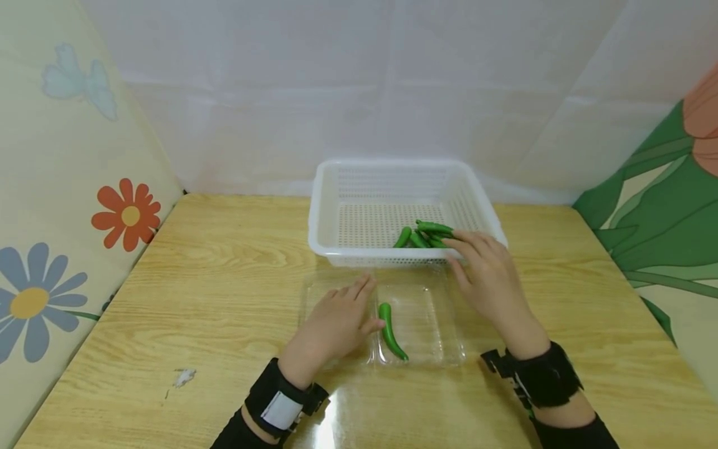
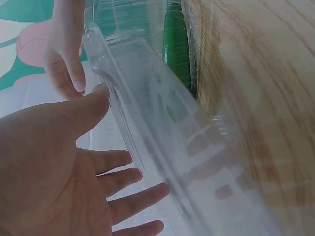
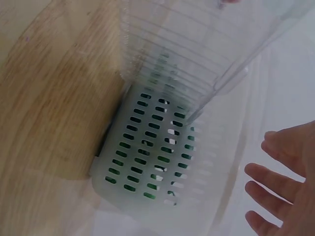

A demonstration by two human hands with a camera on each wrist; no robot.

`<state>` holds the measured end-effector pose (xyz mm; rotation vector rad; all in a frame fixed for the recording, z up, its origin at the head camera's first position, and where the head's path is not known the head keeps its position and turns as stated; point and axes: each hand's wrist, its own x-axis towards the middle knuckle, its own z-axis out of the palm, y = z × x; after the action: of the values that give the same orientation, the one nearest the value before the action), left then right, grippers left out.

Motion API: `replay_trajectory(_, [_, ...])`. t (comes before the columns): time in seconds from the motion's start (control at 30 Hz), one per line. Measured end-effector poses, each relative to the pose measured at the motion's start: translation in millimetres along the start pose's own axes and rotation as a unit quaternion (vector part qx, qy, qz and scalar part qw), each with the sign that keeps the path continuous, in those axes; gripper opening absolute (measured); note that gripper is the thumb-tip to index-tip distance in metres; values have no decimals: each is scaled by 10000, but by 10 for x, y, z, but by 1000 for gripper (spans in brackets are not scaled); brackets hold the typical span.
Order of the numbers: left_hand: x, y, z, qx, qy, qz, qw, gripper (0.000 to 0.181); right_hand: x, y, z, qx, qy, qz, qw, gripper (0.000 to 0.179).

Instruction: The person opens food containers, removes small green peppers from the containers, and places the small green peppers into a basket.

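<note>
A clear plastic box [image 1: 417, 312] with a lid half lies on the table, and one green chili pepper [image 1: 391, 333] rests in its right half. My left hand [image 1: 333, 324] is over the box's left half; in the left wrist view its fingers are straight and spread, the thumb [image 2: 98, 101] at the plastic edge. Behind the box stands a white perforated basket [image 1: 320, 243] with several green chili peppers [image 1: 434, 228] near its front right. My right hand [image 1: 493, 280] reaches over the basket's front rim, fingertips beside the peppers. Its fingers look loosely extended in the right wrist view.
A wood-grain table [image 1: 235, 249] carries everything. White cloth [image 1: 252, 93] hangs behind the basket, and printed panels with flowers flank the table on the left and right. A small whitish mark [image 1: 184, 377] shows on the table's front left.
</note>
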<state>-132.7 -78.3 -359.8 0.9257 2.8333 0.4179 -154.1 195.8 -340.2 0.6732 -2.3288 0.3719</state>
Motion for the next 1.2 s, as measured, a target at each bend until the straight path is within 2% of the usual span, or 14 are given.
replay_trajectory(0.13, [-2,-2,-2,24,5,7,10000,77,24,-59,-20,61,-18,-198,9998,37])
replay_trajectory(0.3, [-5,-14,5,16,46,7,10000,77,46,-149,-49,248,-79,-474,9985,26])
replay_trajectory(0.43, [-4,-25,8,0,94,-6,10000,77,50,-222,-72,316,-281,-602,9973,44])
replay_trajectory(0.6, [8,-30,12,-1,74,-22,10000,77,20,-332,-124,373,-689,-517,9956,26])
replay_trajectory(0.67, [12,-26,8,6,42,-33,10000,77,7,-379,-148,410,-847,-448,9946,32])
replay_trajectory(0.9, [22,-11,7,59,8,-38,10000,76,-40,-557,-226,371,-1336,-215,9901,32])
replay_trajectory(1.2, [27,-13,15,73,39,-53,10000,77,-132,-825,-264,-7,-2153,-100,9765,36])
